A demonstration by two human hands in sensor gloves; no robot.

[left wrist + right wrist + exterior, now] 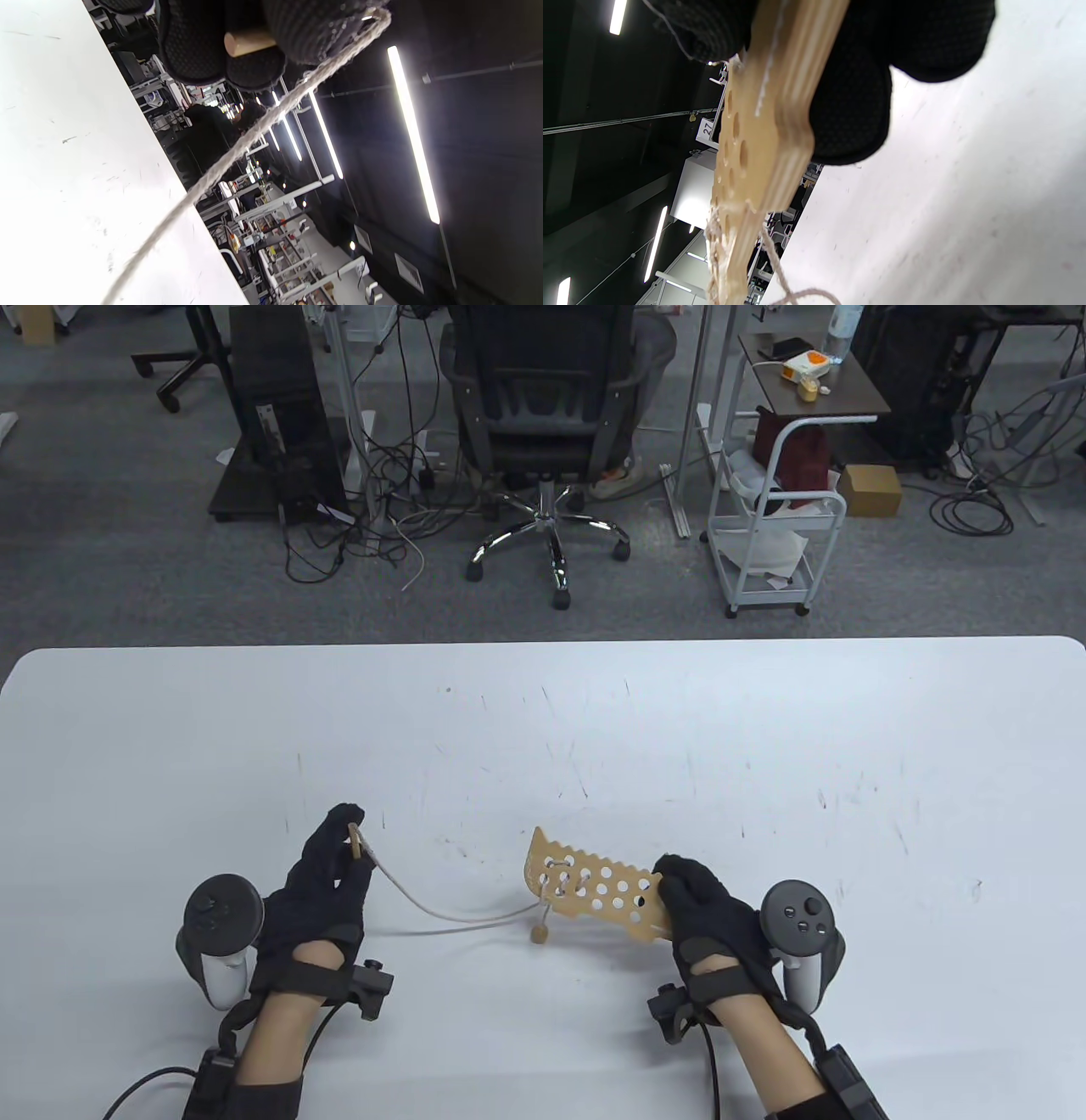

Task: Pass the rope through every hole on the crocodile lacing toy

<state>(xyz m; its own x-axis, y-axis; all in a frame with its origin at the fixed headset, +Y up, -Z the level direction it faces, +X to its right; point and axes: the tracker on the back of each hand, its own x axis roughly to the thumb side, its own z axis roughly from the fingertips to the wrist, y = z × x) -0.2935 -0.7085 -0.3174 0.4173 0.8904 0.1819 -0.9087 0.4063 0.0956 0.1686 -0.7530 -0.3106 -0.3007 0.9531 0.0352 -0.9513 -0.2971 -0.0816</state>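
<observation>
Crocodile lacing toy [594, 891] is where our attention goes: a flat wooden board full of holes, held tilted above the white table [543, 712] near its front edge. Our right hand [708, 912] grips it by one end, fingers and thumb curled round the wood; the right wrist view shows the board's edge clamped between them.

Our left hand [327, 874] sits well apart to the left, pinching the small wooden needle [356, 843] at the rope's lead end. In the left wrist view the peg's tip pokes out between the fingertips [191, 46]. From there the rope [450, 914] sags down to the table and rises again to the board's far end.

We judge the lacing barely begun. Only a few holes at the end away from our right hand carry rope, and a wooden bead [539, 934] hangs below there as the stopper. Most holes look open, so nearly the whole board is left. With the rope slack, we reckon the lead needs drawing taut before we aim the needle at the next free hole.
</observation>
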